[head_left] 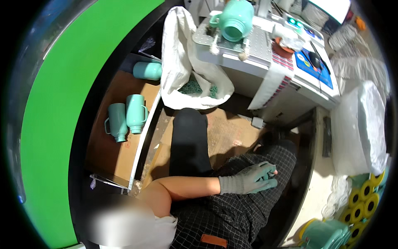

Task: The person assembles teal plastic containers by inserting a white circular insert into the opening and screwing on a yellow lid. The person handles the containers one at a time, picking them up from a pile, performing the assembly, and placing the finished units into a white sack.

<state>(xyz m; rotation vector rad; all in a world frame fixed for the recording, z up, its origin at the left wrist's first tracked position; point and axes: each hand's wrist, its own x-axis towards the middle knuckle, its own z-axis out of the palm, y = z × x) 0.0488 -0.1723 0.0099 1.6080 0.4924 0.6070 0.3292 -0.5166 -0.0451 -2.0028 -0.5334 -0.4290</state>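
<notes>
My left hand, in a grey knitted glove with green coating, rests on my right thigh over checked black cloth. Its fingers are loosely bent and somewhat apart, with nothing visible in them; one fingertip pokes bare from the glove. My right hand is out of view. Ahead, a mint-green jug lies tilted on a perforated metal plate, its round mouth facing me. To the left, two handled mint-green jugs, one beside the other, lie on brown cardboard, and a third mint-green vessel lies farther back.
A white woven sack holding green scraps stands against the workbench. A printed strip hangs off the bench edge, near a blue mat. At right are a clear plastic bag, several yellow-rimmed round pieces and more mint-green jugs.
</notes>
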